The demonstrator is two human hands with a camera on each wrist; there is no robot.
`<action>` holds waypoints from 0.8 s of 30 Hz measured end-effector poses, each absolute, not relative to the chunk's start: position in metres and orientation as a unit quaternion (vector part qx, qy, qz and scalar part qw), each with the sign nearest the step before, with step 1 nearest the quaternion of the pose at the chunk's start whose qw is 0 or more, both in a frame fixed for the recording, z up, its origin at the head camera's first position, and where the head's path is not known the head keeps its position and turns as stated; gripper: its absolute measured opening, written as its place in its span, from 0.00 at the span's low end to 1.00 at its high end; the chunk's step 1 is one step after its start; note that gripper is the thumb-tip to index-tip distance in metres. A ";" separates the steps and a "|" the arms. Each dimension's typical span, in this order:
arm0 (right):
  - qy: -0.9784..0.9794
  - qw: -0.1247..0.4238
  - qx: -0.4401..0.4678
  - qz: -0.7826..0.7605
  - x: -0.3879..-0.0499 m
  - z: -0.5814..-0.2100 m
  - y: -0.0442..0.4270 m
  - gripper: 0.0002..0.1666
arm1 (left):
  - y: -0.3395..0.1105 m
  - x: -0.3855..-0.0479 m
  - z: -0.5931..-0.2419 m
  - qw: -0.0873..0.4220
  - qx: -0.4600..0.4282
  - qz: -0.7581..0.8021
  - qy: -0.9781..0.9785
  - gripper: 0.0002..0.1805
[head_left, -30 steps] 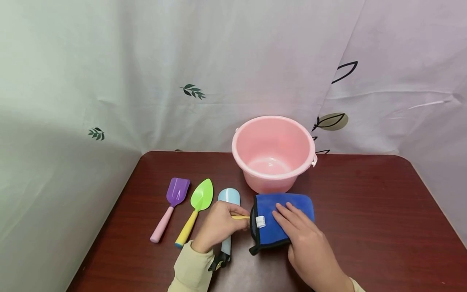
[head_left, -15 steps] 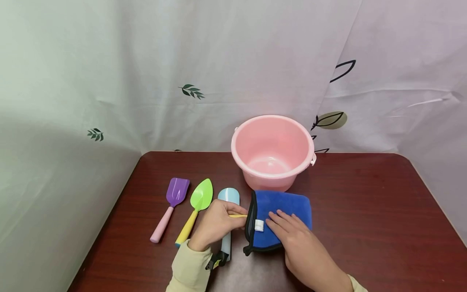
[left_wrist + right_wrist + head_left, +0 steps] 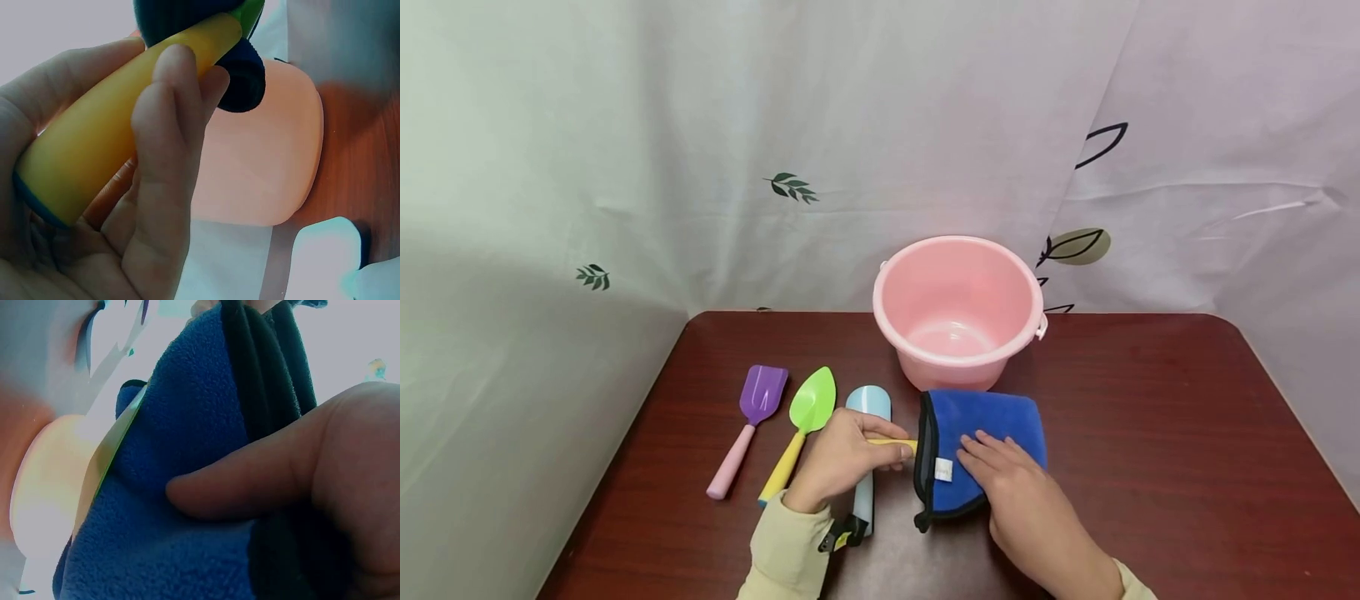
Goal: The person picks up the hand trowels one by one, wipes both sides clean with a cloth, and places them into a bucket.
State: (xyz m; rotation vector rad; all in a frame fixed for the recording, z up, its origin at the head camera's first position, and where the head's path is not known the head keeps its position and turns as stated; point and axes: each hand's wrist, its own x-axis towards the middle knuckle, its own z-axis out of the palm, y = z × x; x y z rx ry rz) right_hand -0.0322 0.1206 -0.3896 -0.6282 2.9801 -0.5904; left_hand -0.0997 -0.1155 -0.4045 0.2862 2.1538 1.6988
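Note:
In the head view my left hand (image 3: pixel 850 454) holds a garden tool by its yellow handle (image 3: pixel 106 119), which has a blue end cap. A bit of green (image 3: pixel 250 15) shows at the handle's far end in the left wrist view. A blue cloth (image 3: pixel 1000 412) with black edging and a white tag is folded over the tool's front part. My right hand (image 3: pixel 1030 512) grips the cloth, fingers on the near face and thumb (image 3: pixel 231 487) on the other. A yellow-green edge (image 3: pixel 115 440) of the tool shows between the cloth's layers; most of its blade is hidden.
A pink bucket (image 3: pixel 958 367) stands behind the cloth. To the left lie a purple spade (image 3: pixel 763 392) with a pink handle and a green trowel (image 3: pixel 814 404) with a yellow handle. A light blue trowel (image 3: pixel 868 402) lies partly hidden beneath my left hand.
The cloth and my right hand shift slightly left, then the cloth comes back to the right. A little more of the yellow handle now shows beside the cloth. My left hand keeps its hold.

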 end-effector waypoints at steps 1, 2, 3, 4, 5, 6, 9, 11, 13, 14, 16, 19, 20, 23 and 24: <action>0.962 0.023 -0.196 -0.187 -0.033 -0.389 0.121 0.32 | -0.116 -0.100 -0.405 0.191 0.102 0.606 0.766 0.11; 0.964 0.024 -0.190 -0.184 -0.033 -0.388 0.121 0.32 | -0.117 -0.100 -0.405 0.191 0.101 0.606 0.766 0.11; 0.966 0.023 -0.184 -0.181 -0.033 -0.387 0.122 0.33 | -0.117 -0.100 -0.404 0.191 0.100 0.606 0.765 0.11; 0.968 0.020 -0.178 -0.178 -0.033 -0.386 0.122 0.33 | -0.118 -0.100 -0.404 0.191 0.098 0.606 0.766 0.11; 0.969 0.018 -0.173 -0.176 -0.033 -0.386 0.123 0.33 | -0.118 -0.100 -0.404 0.192 0.097 0.606 0.766 0.12; 0.970 0.013 -0.171 -0.174 -0.034 -0.386 0.124 0.33 | -0.119 -0.101 -0.404 0.193 0.096 0.606 0.766 0.11; 0.971 -0.010 -0.166 -0.170 -0.034 -0.387 0.127 0.33 | -0.120 -0.101 -0.404 0.194 0.096 0.605 0.766 0.11; 0.971 -0.030 -0.164 -0.169 -0.033 -0.387 0.130 0.32 | -0.121 -0.102 -0.404 0.194 0.097 0.605 0.766 0.11; 0.971 -0.048 -0.160 -0.171 -0.033 -0.388 0.134 0.31 | -0.122 -0.103 -0.405 0.196 0.098 0.605 0.765 0.11; 0.971 -0.053 -0.155 -0.171 -0.034 -0.387 0.136 0.31 | -0.123 -0.103 -0.404 0.197 0.098 0.605 0.765 0.11; 0.973 -0.056 -0.143 -0.172 -0.034 -0.386 0.140 0.30 | -0.123 -0.103 -0.404 0.200 0.099 0.606 0.764 0.11; 0.976 -0.060 -0.118 -0.174 -0.036 -0.383 0.146 0.28 | -0.125 -0.104 -0.404 0.204 0.102 0.605 0.763 0.11; 0.976 -0.067 -0.108 -0.174 -0.037 -0.382 0.148 0.28 | -0.126 -0.104 -0.403 0.204 0.103 0.601 0.766 0.11; 0.976 -0.098 -0.083 -0.178 -0.038 -0.381 0.156 0.27 | -0.129 -0.104 -0.402 0.199 0.108 0.589 0.776 0.11; 0.975 -0.110 -0.074 -0.181 -0.038 -0.380 0.158 0.27 | -0.130 -0.104 -0.402 0.196 0.109 0.584 0.780 0.11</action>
